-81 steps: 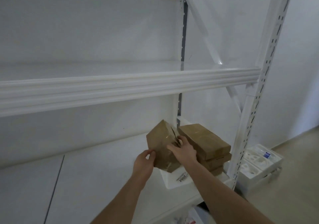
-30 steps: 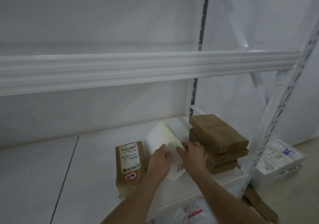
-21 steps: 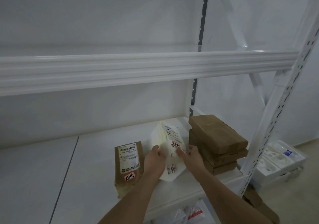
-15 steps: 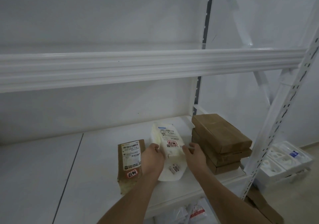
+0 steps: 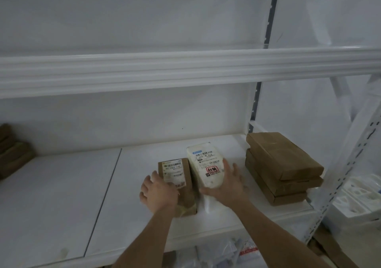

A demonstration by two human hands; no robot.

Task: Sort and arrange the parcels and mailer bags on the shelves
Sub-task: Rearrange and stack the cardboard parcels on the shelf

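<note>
On the lower shelf a brown parcel and a white mailer bag lie flat side by side, touching along their long edges, labels up. The left hand rests on the near left part of the parcel, its fingers loosely bent over the edge; whether they actually grip it I cannot tell. The right hand lies on the near right part of the bag with fingers spread and straight, pressing rather than holding.

The bag looks soft and slick, so a sideways push from a flat palm may make it slide or buckle instead of shifting squarely, and its near end, which appears creased, could fold under. It sits close to the shelf's front lip; a careless pull toward the body could tip it off onto the clutter below. A push to the right could knock the stack of three brown boxes, which stands nearby and not quite square. Nudging the parcel may also drag the bag out of line, since they touch.
</note>
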